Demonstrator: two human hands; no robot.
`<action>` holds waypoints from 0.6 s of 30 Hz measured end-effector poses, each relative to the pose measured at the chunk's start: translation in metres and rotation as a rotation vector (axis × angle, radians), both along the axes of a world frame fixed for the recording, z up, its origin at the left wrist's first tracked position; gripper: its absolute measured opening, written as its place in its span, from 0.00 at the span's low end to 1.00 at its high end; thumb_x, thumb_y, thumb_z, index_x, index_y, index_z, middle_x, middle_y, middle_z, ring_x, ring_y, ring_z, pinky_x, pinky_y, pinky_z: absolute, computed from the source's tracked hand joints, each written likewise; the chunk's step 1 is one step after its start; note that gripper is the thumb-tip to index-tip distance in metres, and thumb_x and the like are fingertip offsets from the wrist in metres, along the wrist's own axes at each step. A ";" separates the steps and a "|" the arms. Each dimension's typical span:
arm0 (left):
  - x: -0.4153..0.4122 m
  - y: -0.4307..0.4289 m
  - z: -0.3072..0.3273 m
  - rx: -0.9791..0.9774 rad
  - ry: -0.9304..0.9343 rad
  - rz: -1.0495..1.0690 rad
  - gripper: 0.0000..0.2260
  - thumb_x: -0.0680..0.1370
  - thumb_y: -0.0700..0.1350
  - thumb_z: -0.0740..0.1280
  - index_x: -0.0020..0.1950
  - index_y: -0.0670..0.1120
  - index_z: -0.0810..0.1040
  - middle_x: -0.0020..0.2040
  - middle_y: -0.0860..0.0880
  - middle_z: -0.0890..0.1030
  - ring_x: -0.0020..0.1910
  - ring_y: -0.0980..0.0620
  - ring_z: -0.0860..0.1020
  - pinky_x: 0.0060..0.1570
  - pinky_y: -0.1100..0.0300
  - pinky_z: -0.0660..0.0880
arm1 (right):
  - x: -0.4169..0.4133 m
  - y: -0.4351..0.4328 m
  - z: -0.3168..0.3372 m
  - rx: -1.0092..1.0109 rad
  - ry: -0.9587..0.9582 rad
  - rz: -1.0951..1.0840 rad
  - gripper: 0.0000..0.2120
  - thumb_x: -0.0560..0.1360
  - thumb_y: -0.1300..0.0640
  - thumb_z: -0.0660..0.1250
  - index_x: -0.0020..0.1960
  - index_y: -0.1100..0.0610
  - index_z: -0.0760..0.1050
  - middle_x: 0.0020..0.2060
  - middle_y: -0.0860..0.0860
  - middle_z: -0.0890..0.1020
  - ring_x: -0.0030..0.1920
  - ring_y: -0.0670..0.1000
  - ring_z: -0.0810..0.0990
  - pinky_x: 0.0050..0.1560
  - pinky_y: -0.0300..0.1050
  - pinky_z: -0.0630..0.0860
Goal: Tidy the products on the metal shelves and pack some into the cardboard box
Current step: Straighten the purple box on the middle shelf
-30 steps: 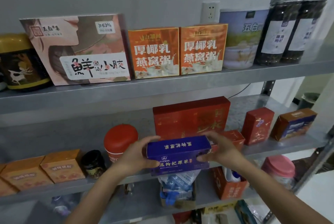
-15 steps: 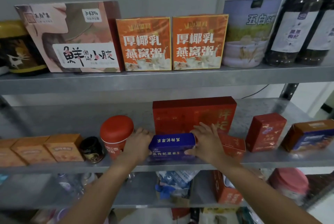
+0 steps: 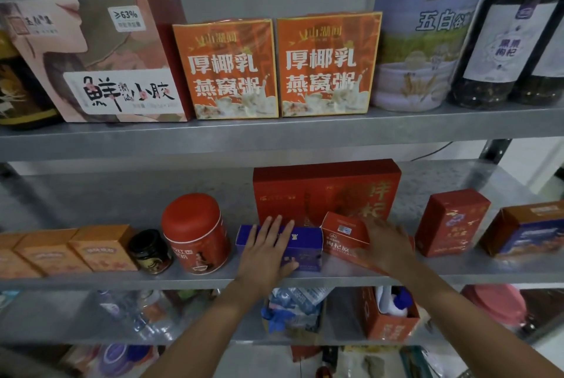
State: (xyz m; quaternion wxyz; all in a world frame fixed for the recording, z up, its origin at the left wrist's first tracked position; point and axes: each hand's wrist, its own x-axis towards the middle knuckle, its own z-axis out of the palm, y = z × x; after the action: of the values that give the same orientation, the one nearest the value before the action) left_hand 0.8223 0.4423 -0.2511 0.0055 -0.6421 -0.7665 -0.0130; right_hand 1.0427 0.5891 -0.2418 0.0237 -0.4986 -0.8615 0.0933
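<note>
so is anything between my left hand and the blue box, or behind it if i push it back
Nothing between them: the left hand lies flat on top of the blue box. Behind it, though, the large red box stands upright close to its rear, so a push back would likely meet that box soon.

Just two bare arms and two bare hands. Long, thin bare left arm [image 3: 210,322], bare all the way from the bottom edge up to the wrist. Bare right arm [image 3: 476,316] looking wider, bare up to the wrist as well. Bare left hand [image 3: 268,251] sharp and clear, with four long fingers [image 3: 274,231] and a thumb shorter than the rest. Bare right hand [image 3: 386,244] blurry, its fingers smeared and hard to tell apart.
</note>
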 end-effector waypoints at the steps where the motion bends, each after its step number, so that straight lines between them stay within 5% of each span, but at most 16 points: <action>1: 0.000 0.002 -0.003 0.011 0.019 0.008 0.35 0.82 0.62 0.54 0.75 0.55 0.31 0.81 0.49 0.40 0.79 0.48 0.39 0.74 0.51 0.35 | 0.002 0.001 0.000 0.001 -0.014 0.022 0.39 0.71 0.39 0.67 0.76 0.47 0.54 0.72 0.51 0.66 0.70 0.55 0.68 0.70 0.55 0.63; 10: -0.004 0.000 -0.009 0.055 0.038 0.027 0.31 0.83 0.57 0.53 0.80 0.52 0.40 0.81 0.47 0.44 0.79 0.48 0.42 0.71 0.53 0.34 | 0.012 0.006 0.002 -0.023 -0.006 0.094 0.37 0.72 0.43 0.68 0.75 0.47 0.54 0.72 0.49 0.67 0.69 0.53 0.68 0.68 0.52 0.67; 15: -0.007 -0.001 -0.011 0.115 0.078 0.029 0.32 0.75 0.58 0.68 0.76 0.48 0.65 0.74 0.44 0.69 0.73 0.44 0.68 0.68 0.48 0.58 | 0.017 0.008 0.002 -0.023 -0.020 0.138 0.41 0.71 0.41 0.70 0.76 0.48 0.53 0.72 0.50 0.66 0.70 0.53 0.67 0.68 0.54 0.67; 18: -0.006 -0.004 -0.010 0.095 0.042 0.017 0.31 0.81 0.56 0.59 0.80 0.51 0.49 0.80 0.46 0.52 0.79 0.46 0.51 0.72 0.51 0.41 | 0.024 0.004 -0.001 0.030 -0.069 0.131 0.47 0.68 0.35 0.70 0.77 0.49 0.50 0.73 0.51 0.64 0.71 0.54 0.65 0.71 0.53 0.62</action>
State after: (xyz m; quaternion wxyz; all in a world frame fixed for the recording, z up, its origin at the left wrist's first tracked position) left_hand 0.8166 0.4384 -0.2615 0.0523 -0.6348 -0.7700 -0.0360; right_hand 1.0669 0.5936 -0.2427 -0.0047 -0.4438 -0.8938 0.0642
